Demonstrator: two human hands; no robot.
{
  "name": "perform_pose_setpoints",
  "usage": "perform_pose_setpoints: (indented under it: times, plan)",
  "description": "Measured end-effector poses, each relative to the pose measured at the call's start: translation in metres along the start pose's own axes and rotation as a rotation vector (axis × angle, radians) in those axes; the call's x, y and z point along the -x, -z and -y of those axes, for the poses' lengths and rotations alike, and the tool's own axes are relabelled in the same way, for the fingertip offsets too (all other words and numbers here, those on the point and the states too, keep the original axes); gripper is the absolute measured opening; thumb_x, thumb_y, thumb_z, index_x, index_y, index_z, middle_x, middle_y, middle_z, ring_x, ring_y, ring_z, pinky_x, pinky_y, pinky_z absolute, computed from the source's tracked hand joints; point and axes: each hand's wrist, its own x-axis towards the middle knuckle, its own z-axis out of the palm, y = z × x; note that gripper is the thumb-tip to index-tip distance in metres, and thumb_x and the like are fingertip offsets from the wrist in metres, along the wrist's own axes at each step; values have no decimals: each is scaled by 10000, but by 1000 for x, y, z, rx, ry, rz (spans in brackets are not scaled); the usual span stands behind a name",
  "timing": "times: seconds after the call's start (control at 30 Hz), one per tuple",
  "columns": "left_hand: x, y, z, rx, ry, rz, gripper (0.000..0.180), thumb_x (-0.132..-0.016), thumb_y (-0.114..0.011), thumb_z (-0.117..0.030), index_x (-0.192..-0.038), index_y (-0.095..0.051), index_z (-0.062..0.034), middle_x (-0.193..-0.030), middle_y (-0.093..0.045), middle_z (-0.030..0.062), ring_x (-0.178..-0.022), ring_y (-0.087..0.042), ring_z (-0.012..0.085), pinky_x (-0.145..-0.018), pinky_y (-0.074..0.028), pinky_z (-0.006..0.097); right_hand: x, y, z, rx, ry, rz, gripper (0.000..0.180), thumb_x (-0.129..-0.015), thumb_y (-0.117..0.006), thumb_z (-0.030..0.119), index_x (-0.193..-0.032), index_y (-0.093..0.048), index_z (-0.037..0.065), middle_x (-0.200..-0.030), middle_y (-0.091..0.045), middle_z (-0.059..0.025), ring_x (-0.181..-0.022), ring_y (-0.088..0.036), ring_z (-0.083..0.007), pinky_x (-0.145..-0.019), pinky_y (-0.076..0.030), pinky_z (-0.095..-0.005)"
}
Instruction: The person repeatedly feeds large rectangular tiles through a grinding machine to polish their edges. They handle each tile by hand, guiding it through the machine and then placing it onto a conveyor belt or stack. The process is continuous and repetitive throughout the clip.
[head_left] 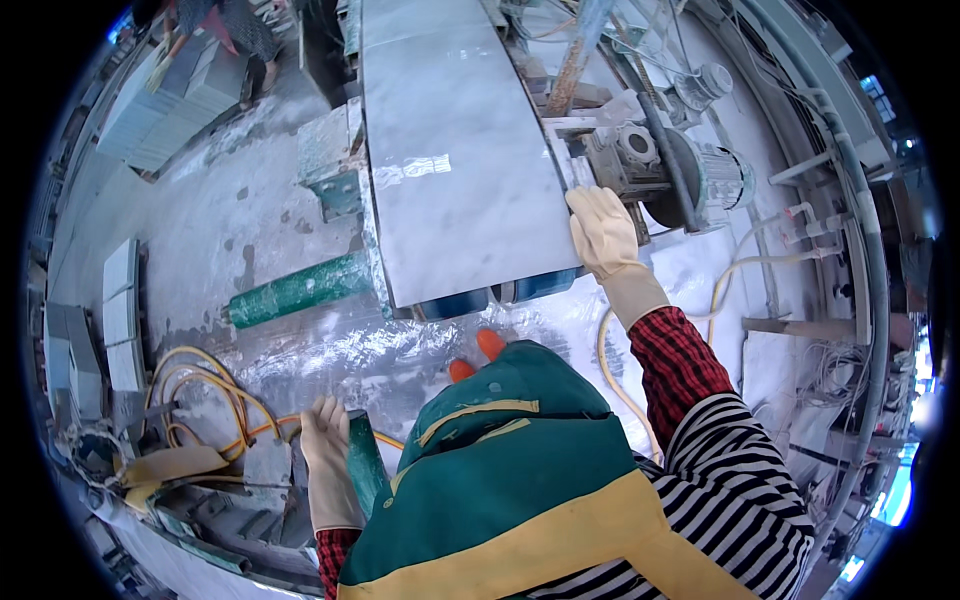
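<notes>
Well, we have a long pale slab [460, 120] straight ahead of us, reaching from the top of the view to its near end, where blue rollers [450, 304] show just beneath it. Our right hand [605, 235], cream-gloved, is at the slab's right edge, close to the near corner, knuckles up and fingers side by side; that grip appears to touch the edge, but the thumb is hidden, so we cannot tell whether it is clamped there. To the right of it, and a little farther off, sits a grimy motor [722, 188]. Our left hand [325, 435], gloved alike, is well apart from the slab at lower left, fingers bent, just beside a green bar [366, 460]; whether that grip is closed on anything, we cannot tell. A green roller [300, 290] juts out to the left of the slab, above the shiny floor [270, 225], and a yellow hose [230, 385] lies in loops beyond our left hand. We wear a green apron [500, 490] with yellow trim (two orange shoe tips [490, 343] peek out past it). At upper left another person [240, 30] stands by a stack of pale slabs [165, 115]
</notes>
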Motion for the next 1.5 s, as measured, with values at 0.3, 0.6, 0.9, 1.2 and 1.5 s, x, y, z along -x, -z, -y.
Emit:
perform_pose_setpoints:
  times: [0.3,0.6,0.9,1.2,1.5]
  plan:
    - [-34,-23,0,-17,15,27,565,-1091,-368,-421,-1480,-447,-19,-1498,-512,157,-1350,-523,291,-1068,-494,378,29,18,-8,21,-118,64,280,-858,-634,87,-1133,-646,38,-1063,-670,-170,-1037,-621,-391,-975,-488,-490]
    - [-9,-89,8,-156,-26,257,592,-1052,-436,-448,-1409,-487,21,-1407,-556,190,-1288,-536,316,-1093,-443,403,-18,-82,64,-205,253,-73,433,-793,-598,219,-1153,-648,-16,-1239,-632,-202,-1205,-568,-365,-1110,-410,-521]
    - [-8,-100,-7,-229,-77,262,605,-1012,-530,-474,-1295,-580,58,-1285,-632,213,-1174,-596,332,-1034,-475,416,-15,-103,48,-343,162,-13,427,-806,-576,201,-1170,-632,-17,-1202,-637,-180,-1146,-592,-353,-1081,-434,-497]
    - [-14,-37,-8,-88,-141,199,602,-978,-600,-511,-1152,-677,61,-1129,-710,217,-1051,-655,353,-954,-507,420,0,-39,-8,-128,140,159,417,-901,-588,191,-1273,-611,3,-1321,-615,-175,-1243,-566,-353,-1130,-400,-481]
    - [10,-33,-2,-152,-346,-98,537,-994,-579,-427,-1246,-621,45,-1214,-664,226,-1134,-615,369,-1004,-475,430,-19,-36,-44,-141,335,294,392,-933,-577,194,-1289,-611,34,-1346,-611,-171,-1264,-564,-337,-1137,-395,-458]
